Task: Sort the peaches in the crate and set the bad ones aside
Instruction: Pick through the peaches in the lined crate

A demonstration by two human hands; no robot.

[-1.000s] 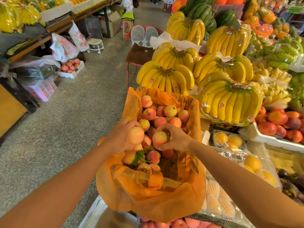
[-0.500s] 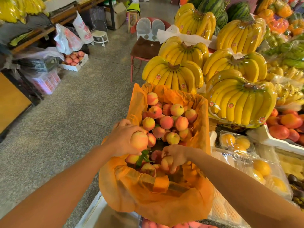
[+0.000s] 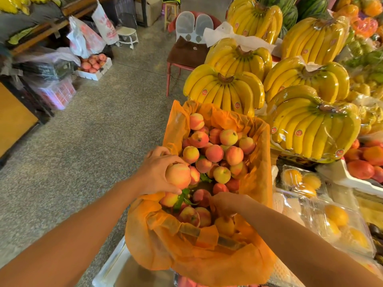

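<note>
banana stacks (image 3: 223,94) flank the crate (image 3: 259,146), where my left hand (image 3: 157,172) has its fingers round a peach (image 3: 178,176) at the left edge, my right hand (image 3: 226,204) at the near edge, grip i cannot tell; i'd roll each gently, checking for bruises.

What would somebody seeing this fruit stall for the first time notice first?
Probably the orange-lined crate, front and centre, heaped with peaches. The left hand grips a blushed peach over the crate's left edge, while the right hand reaches down into its near corner. Just behind and to the right, big yellow banana bunches crowd the display.
</note>
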